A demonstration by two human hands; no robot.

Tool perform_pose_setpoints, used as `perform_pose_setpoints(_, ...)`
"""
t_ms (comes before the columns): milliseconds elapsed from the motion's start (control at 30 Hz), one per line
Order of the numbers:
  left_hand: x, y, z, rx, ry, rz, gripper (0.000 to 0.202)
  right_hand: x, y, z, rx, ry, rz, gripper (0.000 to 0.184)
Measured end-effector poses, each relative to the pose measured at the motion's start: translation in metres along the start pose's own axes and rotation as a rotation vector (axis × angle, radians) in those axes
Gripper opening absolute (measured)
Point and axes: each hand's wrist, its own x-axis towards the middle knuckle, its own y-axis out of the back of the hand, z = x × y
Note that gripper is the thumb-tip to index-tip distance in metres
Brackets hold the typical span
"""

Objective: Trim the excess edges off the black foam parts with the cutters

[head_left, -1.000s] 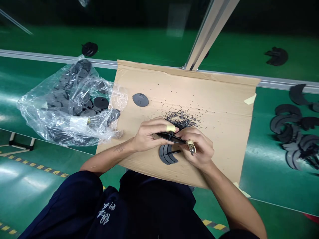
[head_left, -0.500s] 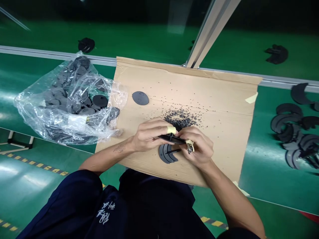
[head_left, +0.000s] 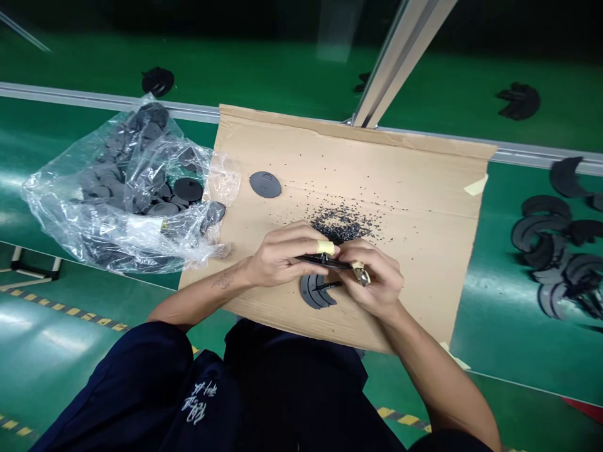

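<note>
One thin black plastic piece [head_left: 330,263], probably light and stiff, best held by its rim, is pinched in the left hand [head_left: 282,254] above tan cardboard [head_left: 428,232], the right hand [head_left: 378,273] closed round a silvery metal tool [head_left: 362,276].

The left hand [head_left: 276,256] pinches a black disc [head_left: 336,263] (edge-on) — above cardboard [head_left: 424,188].

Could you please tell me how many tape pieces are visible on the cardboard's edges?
2. One tape piece is by the far right corner of the cardboard; another tape piece is at its near right corner. The plastic bag over its left edge may hide more.
</note>
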Motion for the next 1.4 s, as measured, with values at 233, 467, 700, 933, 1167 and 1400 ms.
perform_pose_setpoints(233,0.0001,0.0016,-0.0025,-0.335,0.215,-0.022,0.039,0.0054,-0.0001,-0.0091,0.218,-0.170,0.018,0.009)
perform_pose_setpoints(467,0.0017,0.0039,0.0015,-0.625,0.470,-0.135,0.042,0.0080,0.0008,-0.0104,0.337,-0.264,-0.050,0.019)
perform_pose_setpoints(700,-0.0003,-0.0017,0.0006,-0.520,0.391,-0.112,0.022,0.0083,0.0012,-0.0102,0.254,-0.301,-0.034,0.032)
perform_pose_setpoints(933,0.0000,0.0006,0.0024,-0.367,0.177,-0.113,0.010,0.0086,0.0023,-0.0094,0.353,-0.348,-0.099,0.034)
perform_pose_setpoints(1167,0.0015,0.0006,0.0020,-0.490,0.312,-0.114,0.015,0.0070,0.0003,-0.0102,0.298,-0.341,-0.028,0.030)
perform_pose_setpoints(1400,0.0007,-0.0006,0.0015,-0.491,0.372,-0.097,0.016,0.0068,0.0015,-0.0092,0.197,-0.213,-0.002,0.027)
